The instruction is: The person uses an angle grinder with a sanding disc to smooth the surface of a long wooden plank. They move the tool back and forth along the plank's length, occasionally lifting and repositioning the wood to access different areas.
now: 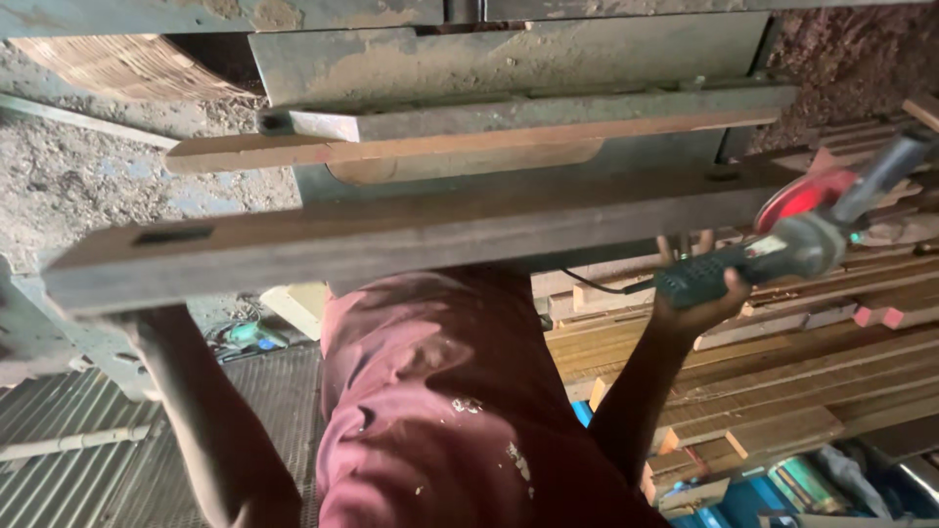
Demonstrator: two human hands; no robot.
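Angle grinder [782,249] in right hand [696,303] grip, left hand grip unclear beneath long plank [411,230], sawdust-strewn workshop

A long wooden beam [391,230] runs across the middle of the frame, dark and dusty, with a small rectangular mortise cut near its left end and another near its right; it tilts slightly, higher at the right. At the right edge sits an angle grinder [773,256] with a dark green ribbed body, grey gear head and red guard (its side handle juts toward the upper right), a black cord trailing left from its tail.
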